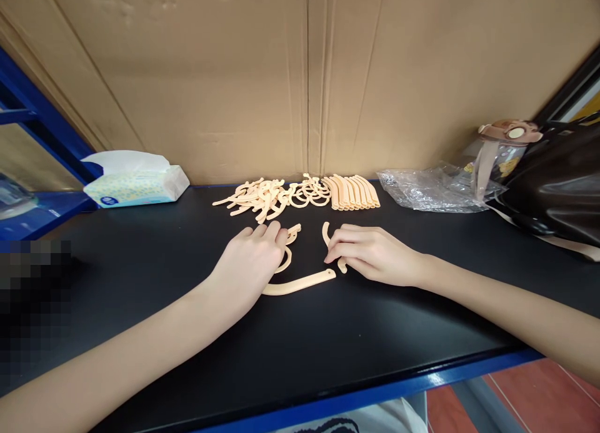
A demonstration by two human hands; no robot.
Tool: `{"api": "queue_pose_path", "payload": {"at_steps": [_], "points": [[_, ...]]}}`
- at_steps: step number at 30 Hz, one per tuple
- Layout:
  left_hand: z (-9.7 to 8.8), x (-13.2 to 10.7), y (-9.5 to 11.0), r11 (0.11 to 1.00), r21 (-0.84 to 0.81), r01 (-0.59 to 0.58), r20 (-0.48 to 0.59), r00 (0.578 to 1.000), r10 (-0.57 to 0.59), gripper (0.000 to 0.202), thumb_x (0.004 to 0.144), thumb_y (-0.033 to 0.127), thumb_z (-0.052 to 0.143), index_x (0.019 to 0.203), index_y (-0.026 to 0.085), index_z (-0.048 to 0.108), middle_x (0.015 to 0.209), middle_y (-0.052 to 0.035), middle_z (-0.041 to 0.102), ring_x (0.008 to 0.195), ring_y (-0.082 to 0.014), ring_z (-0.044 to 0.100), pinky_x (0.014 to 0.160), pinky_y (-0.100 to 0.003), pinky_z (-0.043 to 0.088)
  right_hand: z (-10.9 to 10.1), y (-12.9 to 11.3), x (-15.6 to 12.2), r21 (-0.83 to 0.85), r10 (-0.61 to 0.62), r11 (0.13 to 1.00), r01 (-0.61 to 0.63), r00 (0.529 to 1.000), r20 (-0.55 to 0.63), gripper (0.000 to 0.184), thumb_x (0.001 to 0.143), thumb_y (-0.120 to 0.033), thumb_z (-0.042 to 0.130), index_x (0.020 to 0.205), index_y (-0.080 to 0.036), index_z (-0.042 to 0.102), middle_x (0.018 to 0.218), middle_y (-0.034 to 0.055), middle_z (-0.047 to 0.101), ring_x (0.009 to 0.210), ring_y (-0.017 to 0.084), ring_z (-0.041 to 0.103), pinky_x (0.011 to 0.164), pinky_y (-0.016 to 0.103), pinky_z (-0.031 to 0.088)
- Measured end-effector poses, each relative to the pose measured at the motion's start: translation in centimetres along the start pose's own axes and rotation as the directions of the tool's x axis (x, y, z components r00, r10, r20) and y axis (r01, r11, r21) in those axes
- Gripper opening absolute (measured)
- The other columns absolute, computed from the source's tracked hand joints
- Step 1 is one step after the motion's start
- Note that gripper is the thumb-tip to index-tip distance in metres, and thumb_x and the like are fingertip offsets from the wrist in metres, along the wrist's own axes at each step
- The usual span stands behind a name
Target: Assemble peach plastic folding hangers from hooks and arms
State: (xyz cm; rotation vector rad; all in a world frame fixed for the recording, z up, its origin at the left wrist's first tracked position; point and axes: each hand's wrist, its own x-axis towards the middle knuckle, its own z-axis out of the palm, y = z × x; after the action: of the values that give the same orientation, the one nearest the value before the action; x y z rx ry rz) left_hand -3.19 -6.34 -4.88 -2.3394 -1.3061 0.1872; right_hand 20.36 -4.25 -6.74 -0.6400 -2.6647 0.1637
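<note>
My left hand point(253, 252) is closed, its fingertips at a small cream plastic piece point(294, 230) that shows beyond the knuckles. Beside it lies a cream plastic ring point(286, 261), partly covered by the same hand. A longer curved, handle-like cream piece point(300, 283) with a hole at its right end rests on the table in front, its left end under my left wrist. My right hand point(370, 253) pinches a thin curved cream piece point(326, 233); one end sticks up past the fingers and a rounded end point(342, 266) shows below them.
Behind my hands on the black table point(319, 352) are a loose pile of branched cream pieces point(262, 197), several rings point(309, 192) and a row of curved handles point(352, 192). A tissue pack point(135, 186) stands left. Clear plastic bag point(422, 188), bottle point(509, 136) and dark bag point(557, 177) are right.
</note>
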Motion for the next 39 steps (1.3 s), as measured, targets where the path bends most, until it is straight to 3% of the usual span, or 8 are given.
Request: {"api": "queue_pose_path", "payload": {"at_steps": [8,12,16,24,30,39], "points": [[0.18,0.15,-0.02,0.998,-0.062,-0.009,0.001,1.000,0.009,0.041,0.078,-0.009,0.040,0.110,0.011,0.058,0.096,-0.0095,0.063,0.089,-0.0239,0.062,0.071,-0.032,0.044,0.01,0.12,0.09,-0.065,-0.009,0.998,0.007,1.000,-0.030,0.022,0.088,-0.008,0.046,0.086,-0.019,0.065,0.095,0.0040,0.061,0.085,0.015,0.052,0.076,0.028,0.045],[0.50,0.38,-0.36,0.995,-0.097,-0.020,-0.010,1.000,0.019,0.050,0.076,-0.011,0.041,0.119,0.012,0.056,0.101,-0.0092,0.062,0.092,-0.0237,0.061,0.074,-0.032,0.045,-0.16,0.56,0.04,-0.136,-0.023,0.991,0.018,0.999,-0.033,0.022,0.089,-0.009,0.048,0.082,-0.020,0.065,0.097,0.0039,0.061,0.085,0.016,0.050,0.076,0.029,0.042],[0.79,0.49,-0.57,0.993,-0.113,-0.023,-0.002,1.000,0.023,0.063,0.075,-0.013,0.040,0.129,0.016,0.050,0.105,-0.0069,0.061,0.089,-0.0215,0.061,0.073,-0.032,0.047,-0.20,0.82,-0.03,-0.147,-0.020,0.989,0.017,1.000,-0.021,0.018,0.087,-0.009,0.052,0.086,-0.019,0.066,0.099,0.0035,0.061,0.089,0.016,0.050,0.080,0.030,0.041],[0.85,0.52,-0.47,0.993,-0.115,-0.028,0.026,0.999,0.031,0.056,0.081,-0.007,0.046,0.132,0.017,0.048,0.108,-0.0059,0.060,0.095,-0.0209,0.059,0.075,-0.031,0.051,-0.28,0.68,0.08,-0.102,0.036,0.994,-0.035,0.999,0.004,0.017,0.090,-0.017,0.048,0.095,-0.019,0.064,0.102,0.0033,0.060,0.090,0.016,0.052,0.083,0.032,0.041],[0.83,0.50,-0.35,0.993,-0.119,-0.018,0.035,0.999,0.022,0.057,0.082,-0.006,0.046,0.133,0.018,0.047,0.110,-0.0061,0.059,0.096,-0.0215,0.059,0.076,-0.031,0.051,-0.28,0.72,0.03,-0.105,0.041,0.994,-0.036,0.998,0.043,0.034,0.083,-0.001,0.042,0.102,-0.020,0.062,0.109,0.0042,0.057,0.096,0.017,0.053,0.086,0.033,0.042],[0.92,0.62,-0.28,0.992,-0.124,-0.013,0.040,0.999,0.019,0.059,0.081,-0.008,0.045,0.133,0.018,0.047,0.111,-0.0067,0.060,0.096,-0.0220,0.060,0.075,-0.031,0.051,-0.18,0.43,0.30,-0.107,0.064,0.992,-0.061,0.998,0.023,0.015,0.093,-0.024,0.049,0.096,-0.020,0.063,0.105,0.0031,0.060,0.092,0.016,0.054,0.087,0.033,0.040]]}}
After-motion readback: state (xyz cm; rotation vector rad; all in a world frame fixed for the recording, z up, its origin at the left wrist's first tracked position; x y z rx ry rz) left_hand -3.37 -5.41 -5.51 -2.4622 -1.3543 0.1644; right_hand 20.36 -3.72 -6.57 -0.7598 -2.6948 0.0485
